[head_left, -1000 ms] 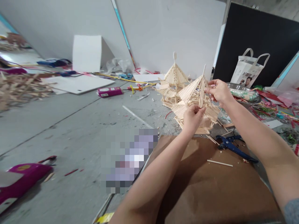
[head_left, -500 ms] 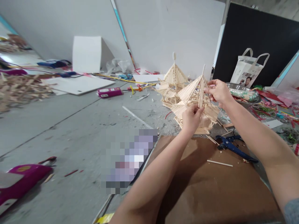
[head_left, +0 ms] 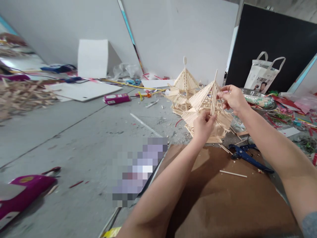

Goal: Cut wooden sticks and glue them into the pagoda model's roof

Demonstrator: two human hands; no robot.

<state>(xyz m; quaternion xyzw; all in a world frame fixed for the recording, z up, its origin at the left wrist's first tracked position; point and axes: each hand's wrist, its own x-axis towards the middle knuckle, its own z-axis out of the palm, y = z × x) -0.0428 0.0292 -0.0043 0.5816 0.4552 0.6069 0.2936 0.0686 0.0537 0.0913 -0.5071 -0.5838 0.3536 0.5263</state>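
Observation:
A tiered tower of pale wooden sticks (head_left: 219,129) stands at the back edge of the brown board, its pointed roof (head_left: 204,94) partly covered with slats. My left hand (head_left: 204,124) is closed in a pinch at the lower ends of sticks on the roof's front. Higher on the right side of that roof, my right hand (head_left: 232,99) pinches a thin stick against the slope. Behind and to the left sits a similar stick tower (head_left: 185,81) with a full roof and a small piece on its tip.
Blue cutters (head_left: 247,157) and a loose stick (head_left: 233,173) lie on the brown board (head_left: 223,205). A metal tray (head_left: 272,105) holds bagged sticks at right. A pixelated object (head_left: 141,168) lies left of my left forearm; magenta tools (head_left: 116,99) rest farther left.
Both hands stay at the roof. My right hand has shifted very slightly, and its lower fingers show a little more beside the slope.

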